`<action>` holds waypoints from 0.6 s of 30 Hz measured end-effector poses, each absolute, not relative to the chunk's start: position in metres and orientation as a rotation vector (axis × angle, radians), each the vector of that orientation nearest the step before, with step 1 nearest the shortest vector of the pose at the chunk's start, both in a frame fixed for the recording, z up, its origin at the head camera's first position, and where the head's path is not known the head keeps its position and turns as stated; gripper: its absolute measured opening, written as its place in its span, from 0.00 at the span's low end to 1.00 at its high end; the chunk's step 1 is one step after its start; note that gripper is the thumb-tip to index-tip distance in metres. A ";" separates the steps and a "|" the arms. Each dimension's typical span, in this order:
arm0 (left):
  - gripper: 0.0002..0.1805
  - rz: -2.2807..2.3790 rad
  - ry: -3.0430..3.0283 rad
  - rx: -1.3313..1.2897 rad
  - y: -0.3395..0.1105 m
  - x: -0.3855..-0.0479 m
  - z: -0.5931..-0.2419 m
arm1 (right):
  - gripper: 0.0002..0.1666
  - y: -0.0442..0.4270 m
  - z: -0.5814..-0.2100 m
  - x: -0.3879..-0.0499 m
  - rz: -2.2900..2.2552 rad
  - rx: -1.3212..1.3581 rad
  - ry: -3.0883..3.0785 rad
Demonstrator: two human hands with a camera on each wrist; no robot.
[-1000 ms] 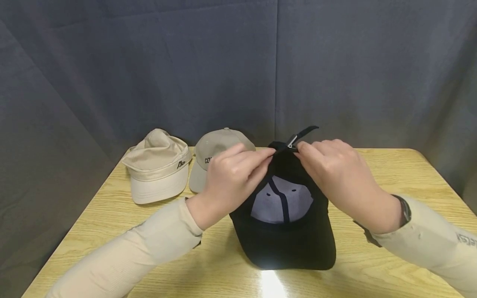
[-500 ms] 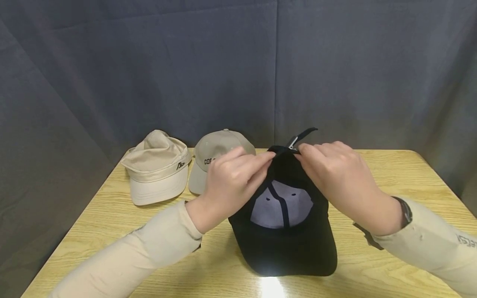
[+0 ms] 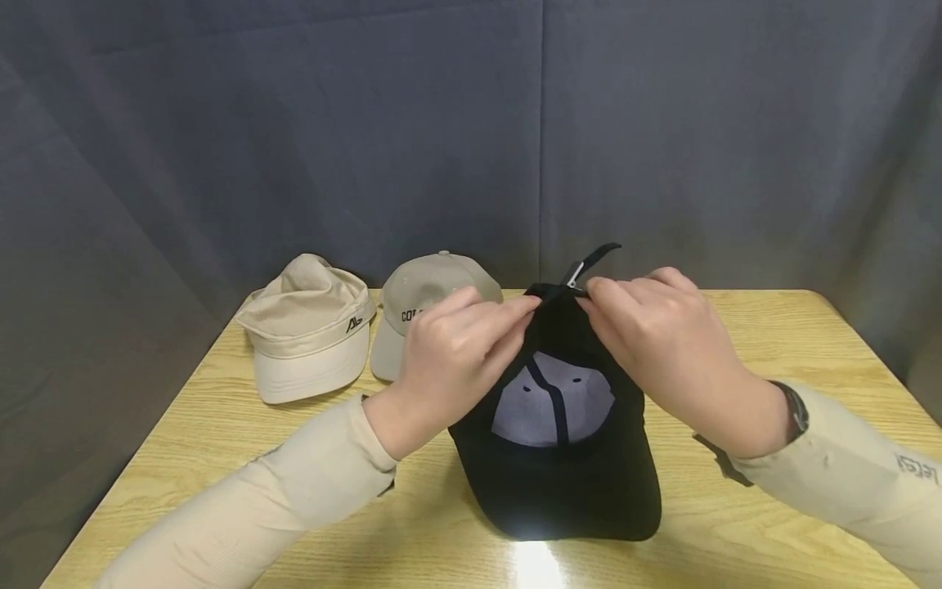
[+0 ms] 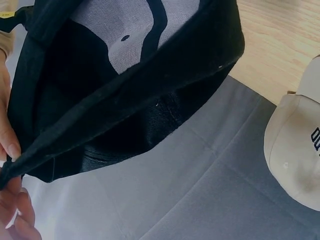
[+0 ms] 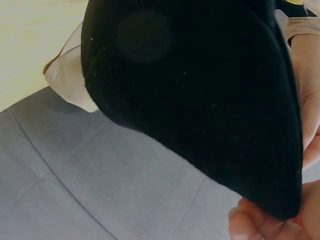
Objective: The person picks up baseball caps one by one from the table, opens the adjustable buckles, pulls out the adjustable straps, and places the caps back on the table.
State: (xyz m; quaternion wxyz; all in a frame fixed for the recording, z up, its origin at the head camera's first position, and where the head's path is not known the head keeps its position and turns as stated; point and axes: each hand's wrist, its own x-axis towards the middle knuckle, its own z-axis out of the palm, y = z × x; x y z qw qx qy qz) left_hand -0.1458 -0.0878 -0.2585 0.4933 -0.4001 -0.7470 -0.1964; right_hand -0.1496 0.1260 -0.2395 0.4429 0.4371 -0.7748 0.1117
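A black baseball cap [image 3: 567, 499] is held with its inside toward me, its brim low over the table and its grey mesh lining showing. At the top, my left hand [image 3: 459, 352] pinches the back strap's left side between thumb and fingers. My right hand [image 3: 673, 352] pinches the same band on the right, beside a metal buckle [image 3: 575, 274]. From the buckle a loose strap end [image 3: 605, 255] sticks up to the right. In the left wrist view, fingertips grip the edge of the black cap [image 4: 125, 110]. The right wrist view shows its dark outer side [image 5: 200, 100].
A beige cap [image 3: 312, 372] with a crumpled crown lies at the back left of the wooden table [image 3: 795, 360]. Beside it sits another beige cap [image 3: 441, 278] with dark lettering, partly behind my left hand. A dark grey curtain [image 3: 368, 139] hangs behind the table.
Both hands keep their pinch on the strap of the black cap. The cap and hands shift only very slightly; the buckle and loose strap end look much the same.
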 end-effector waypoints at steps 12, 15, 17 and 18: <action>0.09 -0.470 -1.808 -0.963 -0.087 -0.144 -0.256 | 0.10 0.126 -0.236 -0.151 0.253 1.023 -1.899; 0.08 -0.475 -1.796 -0.954 -0.087 -0.144 -0.255 | 0.11 0.126 -0.235 -0.151 0.243 1.003 -1.888; 0.08 -0.481 -1.791 -0.948 -0.087 -0.144 -0.255 | 0.11 0.127 -0.234 -0.151 0.244 0.993 -1.888; 0.08 -0.483 -1.789 -0.946 -0.087 -0.144 -0.255 | 0.11 0.127 -0.234 -0.151 0.246 0.989 -1.886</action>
